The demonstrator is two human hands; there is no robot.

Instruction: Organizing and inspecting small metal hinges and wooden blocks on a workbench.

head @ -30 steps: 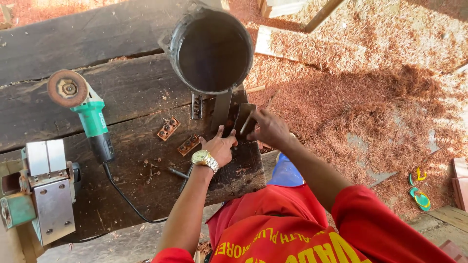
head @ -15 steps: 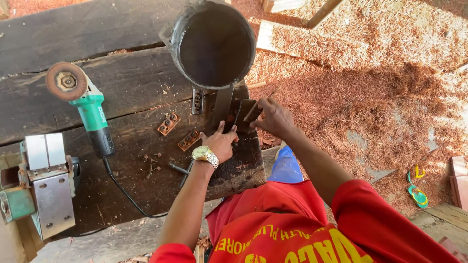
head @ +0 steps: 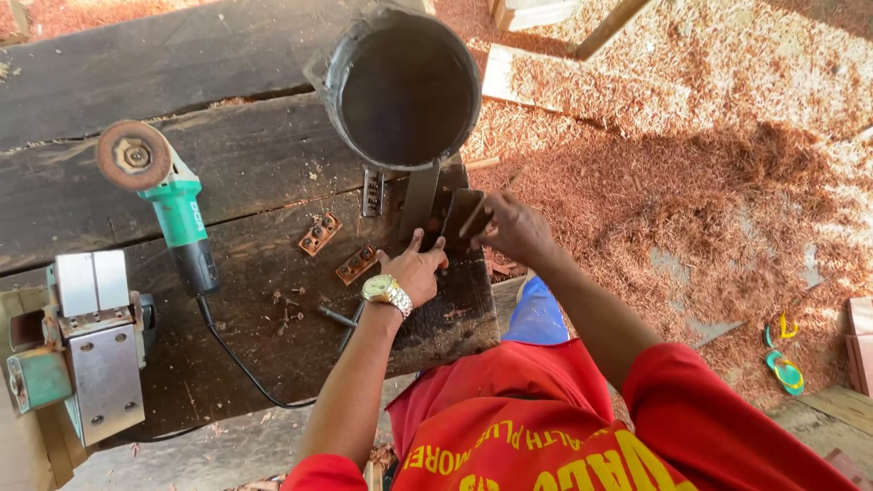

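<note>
pressing the left hand (head: 416, 270) flat beside a dark upright metal bracket (head: 420, 200) at the near right edge of the weathered plank bench (head: 164, 64). pinching a small pale stick-like piece (head: 472, 218) against it with the right hand (head: 516, 229); seemingly mid-fitting, calling next for steady alignment.

Lighting: strong daylight. Sawdust ground (head: 691, 118) brightest at upper right, near glare. A large soft shadow darkens the sawdust mid-right, beyond the right hand (head: 514, 227). Dark wooden bench (head: 164, 64) evenly lit, low contrast. Black bucket (head: 403, 86) interior deep in shade, no detail visible. Steel plate of planer (head: 95, 364) pale, mildly reflective. Focus: sharp overall. Red shirt (head: 582, 427) at bottom edge slightly soft, stretched by wide-angle lens.
</note>
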